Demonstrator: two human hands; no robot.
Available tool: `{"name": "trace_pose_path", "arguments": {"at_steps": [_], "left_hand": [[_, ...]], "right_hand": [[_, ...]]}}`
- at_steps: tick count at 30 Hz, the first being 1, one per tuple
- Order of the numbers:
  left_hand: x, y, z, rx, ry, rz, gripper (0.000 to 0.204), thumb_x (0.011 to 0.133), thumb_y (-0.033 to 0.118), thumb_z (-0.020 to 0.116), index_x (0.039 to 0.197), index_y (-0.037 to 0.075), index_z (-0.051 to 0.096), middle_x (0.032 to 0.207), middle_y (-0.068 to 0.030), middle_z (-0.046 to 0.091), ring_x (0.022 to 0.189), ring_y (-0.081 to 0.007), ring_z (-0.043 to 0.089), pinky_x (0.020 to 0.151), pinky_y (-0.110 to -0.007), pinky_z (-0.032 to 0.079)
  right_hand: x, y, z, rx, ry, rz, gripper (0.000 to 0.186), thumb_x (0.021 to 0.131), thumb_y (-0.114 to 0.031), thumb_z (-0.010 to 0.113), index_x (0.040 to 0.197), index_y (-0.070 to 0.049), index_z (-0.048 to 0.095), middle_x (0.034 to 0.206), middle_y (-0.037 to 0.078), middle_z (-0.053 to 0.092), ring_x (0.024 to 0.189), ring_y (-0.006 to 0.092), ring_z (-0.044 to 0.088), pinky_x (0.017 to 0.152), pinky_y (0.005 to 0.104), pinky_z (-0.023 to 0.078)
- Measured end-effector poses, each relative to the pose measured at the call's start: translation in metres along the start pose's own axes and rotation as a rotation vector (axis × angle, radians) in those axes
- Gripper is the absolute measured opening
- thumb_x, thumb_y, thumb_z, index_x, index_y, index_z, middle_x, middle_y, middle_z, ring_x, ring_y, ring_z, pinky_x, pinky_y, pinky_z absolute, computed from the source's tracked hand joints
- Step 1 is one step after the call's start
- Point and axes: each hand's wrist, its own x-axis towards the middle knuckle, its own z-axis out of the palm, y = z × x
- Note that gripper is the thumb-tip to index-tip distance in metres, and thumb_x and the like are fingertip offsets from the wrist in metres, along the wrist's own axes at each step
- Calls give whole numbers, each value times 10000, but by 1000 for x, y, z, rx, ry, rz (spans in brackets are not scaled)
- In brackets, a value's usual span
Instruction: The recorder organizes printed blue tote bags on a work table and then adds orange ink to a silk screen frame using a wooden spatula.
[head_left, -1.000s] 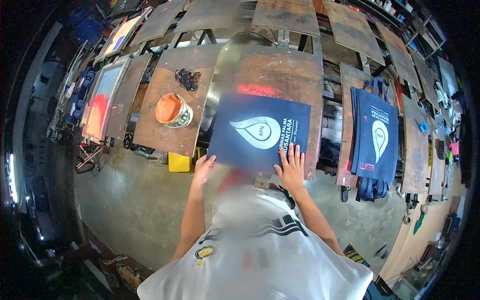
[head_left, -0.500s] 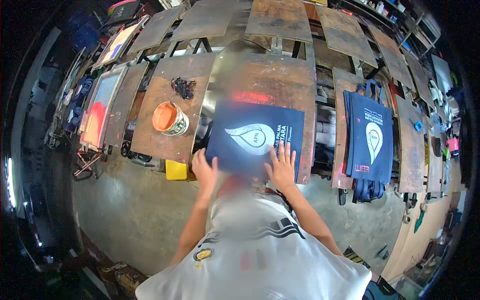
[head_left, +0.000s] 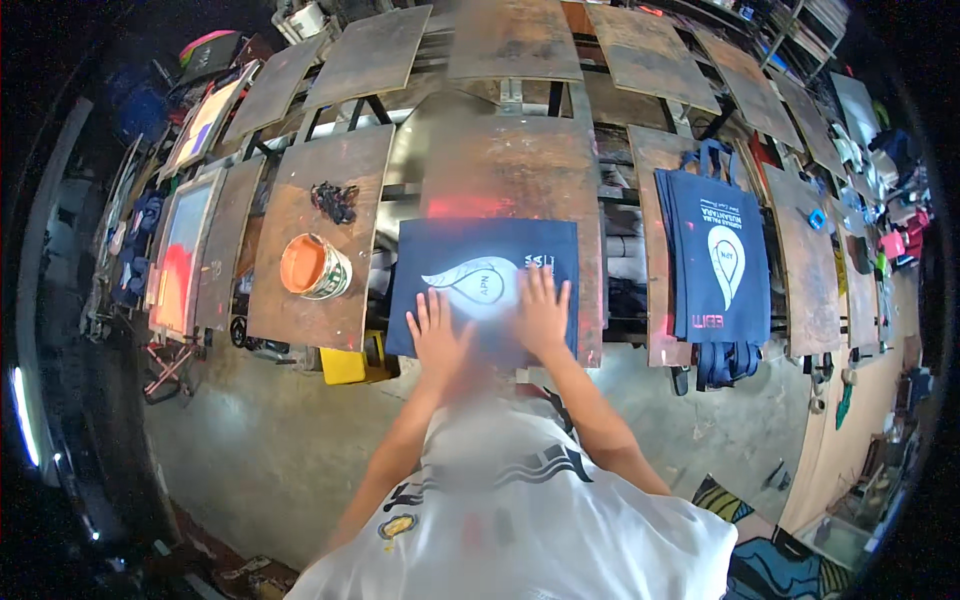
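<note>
A navy fabric bag (head_left: pixel 420 265) with a white drop-shaped print lies sideways on the middle board (head_left: pixel 505 175). My left hand (head_left: pixel 437 338) rests flat on its lower left part, fingers spread. My right hand (head_left: pixel 543 318) lies on its right part with fingers apart, partly over the white lettering. A blurred band down the middle hides some of the bag between my hands. On the board to the right lies a stack of navy bags (head_left: pixel 705 270) with similar white prints, handles toward the back.
A bucket (head_left: pixel 314 268) of orange ink and a dark crumpled rag (head_left: pixel 333 204) sit on the left board. Further left stands a screen frame (head_left: pixel 183 250) with red ink. More boards (head_left: pixel 640 50) form a back row. A yellow container (head_left: pixel 350 365) is under the boards.
My left hand has let go of the bag's left edge and moved right onto its face, fingers spread. My right hand has shifted left. The whole scene has shifted slightly in view.
</note>
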Motion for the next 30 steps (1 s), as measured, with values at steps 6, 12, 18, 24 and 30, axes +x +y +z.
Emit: {"name": "trace_pose_path", "arguments": {"at_steps": [6, 12, 18, 24, 30], "left_hand": [[4, -3, 3, 18, 5, 9, 787, 922, 495, 546, 1498, 13, 309, 1578, -181, 261, 1476, -374, 177, 1162, -596, 116], [52, 19, -13, 105, -173, -66, 634, 893, 403, 601, 1379, 25, 448, 1447, -232, 400, 1404, -405, 287, 1151, -580, 179], [116, 54, 10, -41, -61, 399, 574, 940, 319, 549, 1448, 86, 418, 1549, -160, 322, 1445, -358, 262, 1171, -523, 203], [123, 34, 27, 22, -112, 449, 619, 961, 391, 491, 1508, 134, 360, 1586, -134, 277, 1475, -326, 222, 1181, -524, 169], [131, -30, 21, 36, 5, 267, 685, 945, 478, 516, 1505, 116, 359, 1578, -132, 298, 1471, -317, 235, 1174, -519, 177]], "right_hand": [[48, 20, -2, -105, 112, 304, 674, 938, -489, 493, 1491, -120, 384, 1584, 110, 287, 1483, 340, 182, 1171, 603, 95], [49, 4, 18, -39, 153, 116, 676, 937, -499, 496, 1478, -105, 401, 1579, 134, 289, 1481, 355, 181, 1168, 602, 110], [49, -1, 11, -28, 53, 128, 639, 927, -411, 495, 1478, -100, 402, 1569, 141, 310, 1469, 367, 213, 1161, 607, 116], [51, -2, 12, -17, 34, 145, 628, 921, -343, 487, 1491, -106, 372, 1586, 129, 271, 1484, 359, 170, 1168, 608, 95], [54, -7, 0, -45, 52, 148, 602, 942, -405, 497, 1468, -122, 418, 1565, 119, 322, 1475, 347, 204, 1167, 600, 104]]}}
